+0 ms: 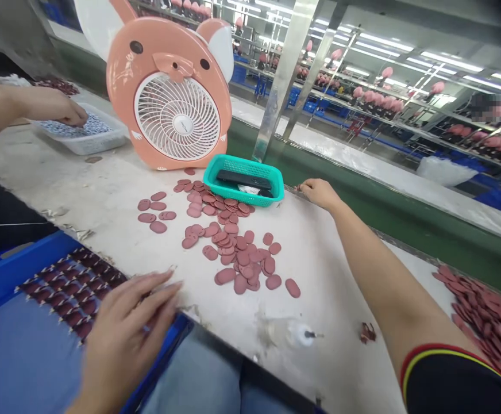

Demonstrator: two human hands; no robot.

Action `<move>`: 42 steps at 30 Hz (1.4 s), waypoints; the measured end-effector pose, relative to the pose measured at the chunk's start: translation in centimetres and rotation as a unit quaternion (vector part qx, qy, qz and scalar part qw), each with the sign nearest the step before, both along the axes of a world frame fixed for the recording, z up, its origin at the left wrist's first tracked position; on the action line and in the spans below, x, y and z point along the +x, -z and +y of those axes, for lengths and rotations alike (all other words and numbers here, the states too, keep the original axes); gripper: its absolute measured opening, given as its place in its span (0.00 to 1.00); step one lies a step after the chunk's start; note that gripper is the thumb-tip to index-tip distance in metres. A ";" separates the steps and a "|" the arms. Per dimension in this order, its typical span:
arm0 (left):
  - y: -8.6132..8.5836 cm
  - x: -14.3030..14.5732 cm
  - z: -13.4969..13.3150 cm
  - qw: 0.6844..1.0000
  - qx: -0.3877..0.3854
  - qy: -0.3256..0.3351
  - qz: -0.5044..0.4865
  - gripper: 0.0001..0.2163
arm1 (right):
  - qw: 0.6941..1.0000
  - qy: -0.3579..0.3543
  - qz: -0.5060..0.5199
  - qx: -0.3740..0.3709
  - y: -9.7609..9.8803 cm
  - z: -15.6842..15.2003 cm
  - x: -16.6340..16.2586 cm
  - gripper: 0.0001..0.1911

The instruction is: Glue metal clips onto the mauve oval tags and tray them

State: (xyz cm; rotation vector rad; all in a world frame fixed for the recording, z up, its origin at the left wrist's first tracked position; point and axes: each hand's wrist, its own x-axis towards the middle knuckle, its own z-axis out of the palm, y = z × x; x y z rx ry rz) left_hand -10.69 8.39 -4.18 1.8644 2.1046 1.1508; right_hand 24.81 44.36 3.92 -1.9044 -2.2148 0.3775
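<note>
My left hand (132, 325) hovers at the table's front edge, fingers stretched out and slightly apart, with nothing clear between them. Beneath and beside it are rows of dark red pieces (73, 287) in a blue crate (0, 264). Reaching to the far edge, my right hand (319, 192) has its fingers pressed together just right of a green basket (281, 192); whatever they pinch is too small to make out. Between my hands lie loose flat, dull-red oval pieces (244, 259), some showing small dots. A translucent bottle with a metal tip (300, 334) rests near the front.
A pig-shaped fan (168, 46) stands behind the ovals. The basket holds a black object (244, 179). At left, another person's hand (56, 106) is in a white tray (104, 138) of small bluish pieces. More red pieces (487, 316) are heaped at right.
</note>
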 end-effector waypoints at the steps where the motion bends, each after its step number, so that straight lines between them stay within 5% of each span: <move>1: -0.8 1.8 1.3 0.997 0.029 0.051 0.047 0.12 | 1.000 -0.003 -0.006 -0.023 -0.5 -2.1 1.2 0.16; 4: -2.5 5.3 4.3 0.977 0.029 0.119 0.173 0.14 | 0.995 -0.015 -0.016 -0.094 -1.7 -8.5 4.1 0.14; 8: -3.0 6.5 5.3 0.967 0.016 0.120 0.225 0.13 | 0.994 -0.023 -0.001 -0.107 -3.2 -16.0 5.5 0.12; 14: -3.2 6.9 5.2 0.963 0.011 0.107 0.246 0.16 | 0.990 -0.010 0.116 0.082 -4.5 -25.8 3.4 0.13; 20: -4.1 7.4 5.9 0.958 -0.007 0.134 0.254 0.15 | 0.940 -0.040 0.227 0.252 -1.8 -33.7 -0.7 0.09; 33: -4.5 8.0 5.1 0.969 -0.067 0.149 0.184 0.11 | 0.889 -0.149 0.249 0.355 2.1 -38.5 -5.8 0.13; 42: -4.6 7.4 5.4 0.985 -0.069 0.157 0.022 0.11 | 0.896 -0.149 0.264 0.325 3.1 -39.3 -7.0 0.11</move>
